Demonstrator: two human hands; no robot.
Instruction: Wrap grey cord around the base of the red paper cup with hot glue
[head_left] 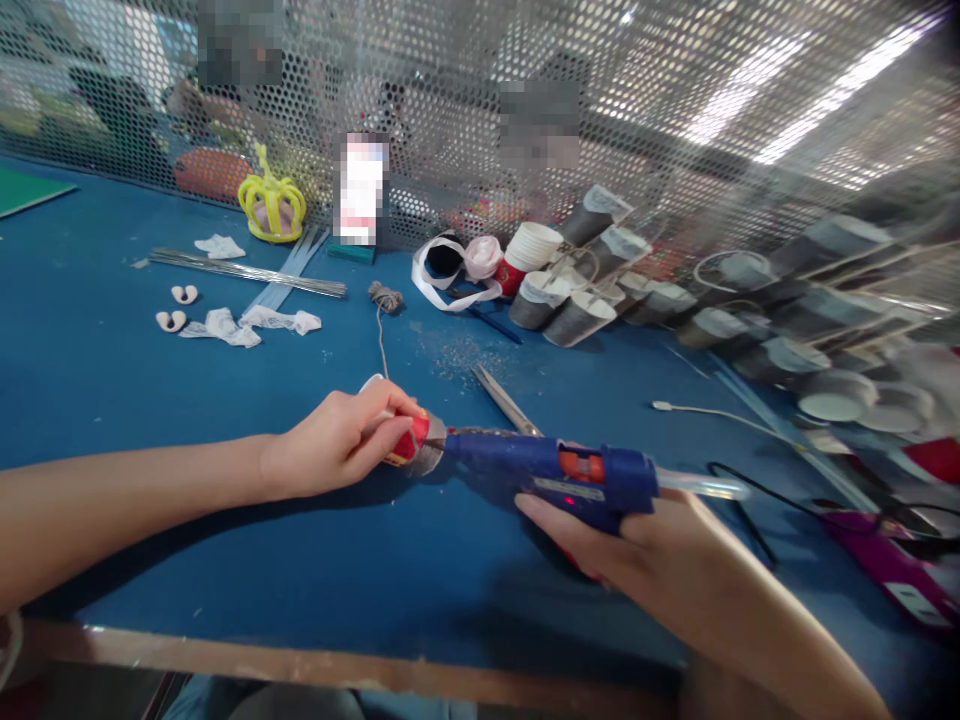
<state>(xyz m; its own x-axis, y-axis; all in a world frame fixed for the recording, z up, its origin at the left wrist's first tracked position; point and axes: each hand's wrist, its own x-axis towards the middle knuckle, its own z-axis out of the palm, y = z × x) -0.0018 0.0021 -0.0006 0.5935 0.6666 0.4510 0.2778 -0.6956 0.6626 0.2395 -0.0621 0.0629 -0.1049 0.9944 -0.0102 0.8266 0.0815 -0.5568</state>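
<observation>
My left hand (347, 440) is closed around a red paper cup (405, 440), which lies tilted with its grey-covered end toward the right. In my right hand (637, 545) is a blue hot glue gun (532, 465), its nozzle at the cup's end. A clear glue stick (709, 485) sticks out of the gun's back, and a small red light glows on its side. Grey twine runs from the cup up to a small twine bundle (385, 296). Scissors (506, 398) lie behind the gun, their handles hidden by it.
Several grey-wrapped cups (581, 318) stand and lie at the back right, beside stacked white cups (531, 245) and ribbon (439, 300). Metal wires (247, 272), lace pieces (225, 325) and a yellow basket-like piece (271, 205) are at the back left. A black cord (772, 495) runs at the right.
</observation>
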